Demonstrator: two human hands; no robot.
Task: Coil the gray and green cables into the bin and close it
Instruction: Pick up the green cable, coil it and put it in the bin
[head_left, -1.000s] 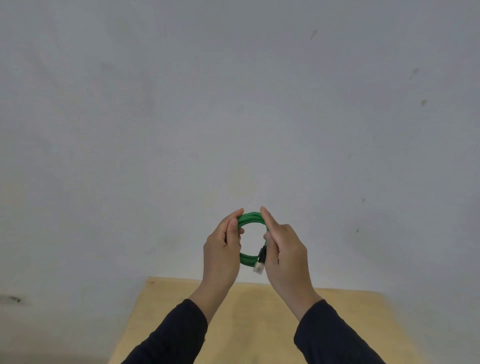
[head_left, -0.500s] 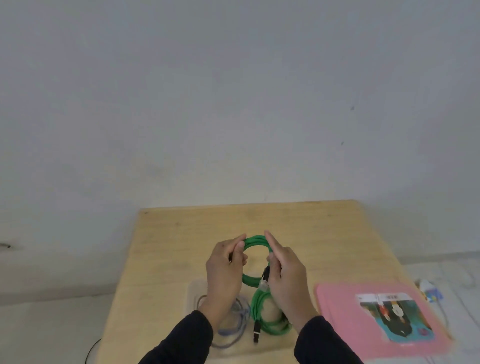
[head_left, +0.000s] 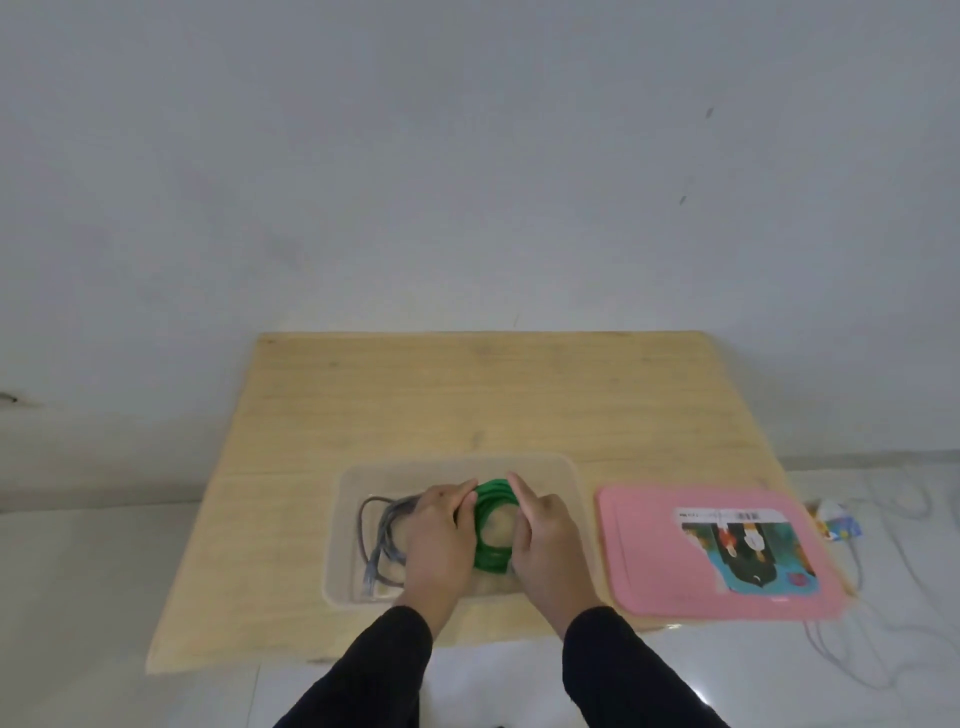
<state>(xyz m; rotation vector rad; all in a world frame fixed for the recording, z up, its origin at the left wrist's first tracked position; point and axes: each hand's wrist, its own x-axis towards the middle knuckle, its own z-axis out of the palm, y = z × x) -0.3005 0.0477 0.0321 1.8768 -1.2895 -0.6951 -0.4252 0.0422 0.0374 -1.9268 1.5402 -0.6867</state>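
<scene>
A clear plastic bin (head_left: 566, 470) sits on the wooden board (head_left: 467, 395) near its front edge. Inside the bin the green cable (head_left: 491, 501) lies coiled in a ring. My left hand (head_left: 441, 540) grips the coil's left side and my right hand (head_left: 545, 540) grips its right side, both down inside the bin. The gray cable (head_left: 382, 525) lies loosely coiled in the bin's left half, partly hidden by my left hand. The pink lid (head_left: 644, 551) with a picture label lies flat to the right of the bin.
The board rests on a white tiled floor (head_left: 78, 597) against a pale wall. A small colourful object (head_left: 836, 522) and thin white wires (head_left: 852, 654) lie on the floor, right of the lid.
The view has tilted down from the wall to the board. Both hands have lowered the green coil from mid-air into the bin.
</scene>
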